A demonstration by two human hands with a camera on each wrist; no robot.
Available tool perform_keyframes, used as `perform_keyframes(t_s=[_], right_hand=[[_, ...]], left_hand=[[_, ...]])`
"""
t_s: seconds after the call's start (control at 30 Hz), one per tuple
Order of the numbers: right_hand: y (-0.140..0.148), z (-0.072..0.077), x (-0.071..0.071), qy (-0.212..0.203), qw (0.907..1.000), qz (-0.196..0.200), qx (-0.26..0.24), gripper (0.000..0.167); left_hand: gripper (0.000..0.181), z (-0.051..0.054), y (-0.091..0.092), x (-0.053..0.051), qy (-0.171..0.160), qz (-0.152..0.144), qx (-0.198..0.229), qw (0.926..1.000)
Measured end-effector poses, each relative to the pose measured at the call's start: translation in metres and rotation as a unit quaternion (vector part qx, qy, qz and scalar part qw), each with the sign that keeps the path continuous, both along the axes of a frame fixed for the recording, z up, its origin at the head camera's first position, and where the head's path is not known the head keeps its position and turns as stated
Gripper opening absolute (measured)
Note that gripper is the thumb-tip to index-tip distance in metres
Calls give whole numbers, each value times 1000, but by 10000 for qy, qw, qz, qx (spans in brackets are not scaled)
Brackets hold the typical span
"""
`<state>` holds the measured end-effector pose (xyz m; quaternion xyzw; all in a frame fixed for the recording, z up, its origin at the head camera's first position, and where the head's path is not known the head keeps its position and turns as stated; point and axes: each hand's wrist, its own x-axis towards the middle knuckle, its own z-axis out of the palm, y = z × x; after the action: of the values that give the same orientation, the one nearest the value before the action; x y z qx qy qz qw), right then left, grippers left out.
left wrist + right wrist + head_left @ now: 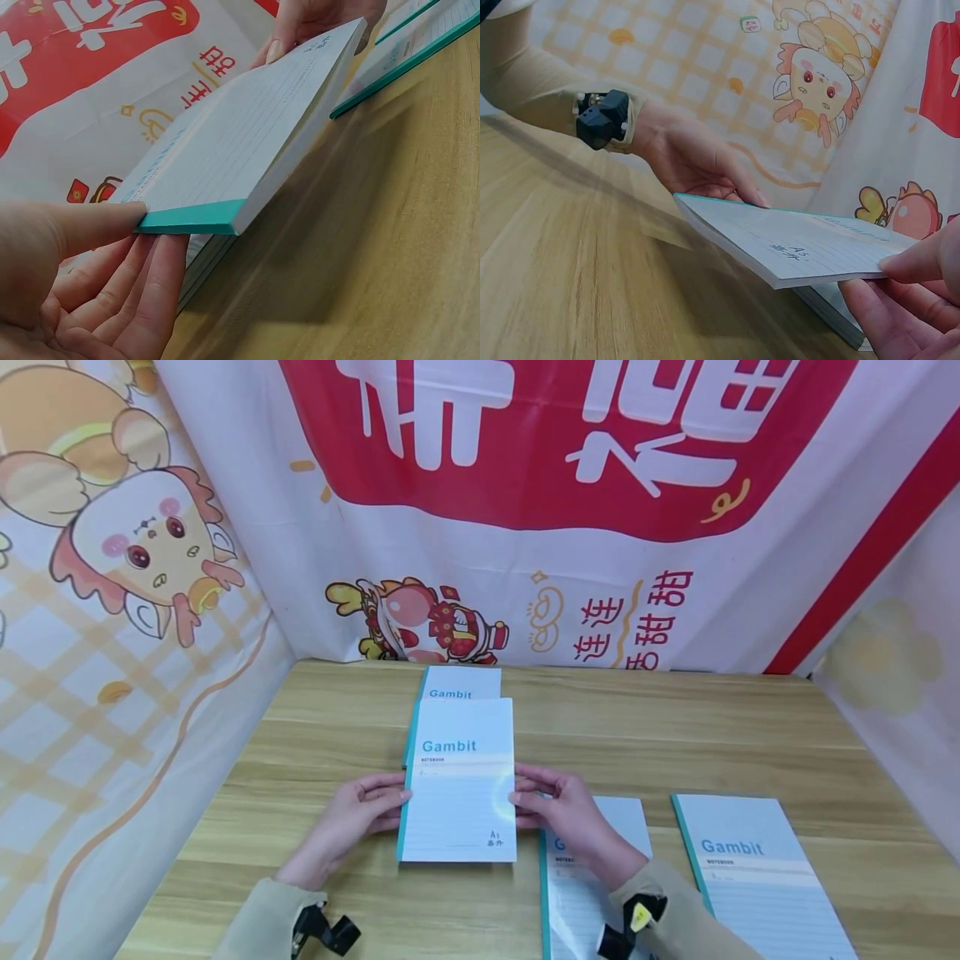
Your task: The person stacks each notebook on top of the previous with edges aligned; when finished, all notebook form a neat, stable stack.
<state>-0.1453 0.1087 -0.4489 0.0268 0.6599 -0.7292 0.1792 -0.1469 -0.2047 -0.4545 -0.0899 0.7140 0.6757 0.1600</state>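
A pale blue Gambit notebook [459,802] with a teal spine is held flat above the table between both hands. My left hand [356,818] pinches its spine edge, thumb on top and fingers underneath, as the left wrist view [112,277] shows. On the opposite edge my right hand [566,814] pinches it the same way, thumb over the cover. Behind and partly below the held notebook lies a stack of like notebooks [465,681], mostly hidden by it; the stack's page edges [832,319] show in the right wrist view.
Another Gambit notebook [592,918] lies under my right forearm, partly covered. To its right is one more notebook [772,893]. The wooden table [315,735] ends at printed cloth [285,568] hanging at the back and both sides.
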Motion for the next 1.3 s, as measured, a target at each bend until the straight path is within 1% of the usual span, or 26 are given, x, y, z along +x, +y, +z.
perform_keyframes(t_s=[0.23,0.4,0.5,0.57,0.77,0.9,1.13,1.3], right_hand=[[-4,-3,-12,-65,9997,-219,126,47],[-5,-6,-24,-38,9988,-239,427,45],[-6,-8,-31,-48,9980,-250,572,44],[-6,-10,-35,-70,9978,-261,611,44],[-8,-12,-45,-2,9971,-237,717,45],[-9,-12,-50,9,9969,-214,756,44],[-14,-12,-59,-25,9955,-292,902,42],[-16,-13,-66,4,9957,-347,856,41]], left_hand=[[46,0,0,-5,123,68,-119,9998],[46,3,0,-10,117,94,-124,9998],[44,6,0,-14,188,80,-121,9997],[43,8,0,-17,265,41,-132,9996],[44,10,2,-28,391,60,-361,9986],[43,9,0,-34,390,44,-442,9983],[41,10,-2,-45,338,-2,-625,9975],[43,12,-3,-54,364,-49,-784,9962]])
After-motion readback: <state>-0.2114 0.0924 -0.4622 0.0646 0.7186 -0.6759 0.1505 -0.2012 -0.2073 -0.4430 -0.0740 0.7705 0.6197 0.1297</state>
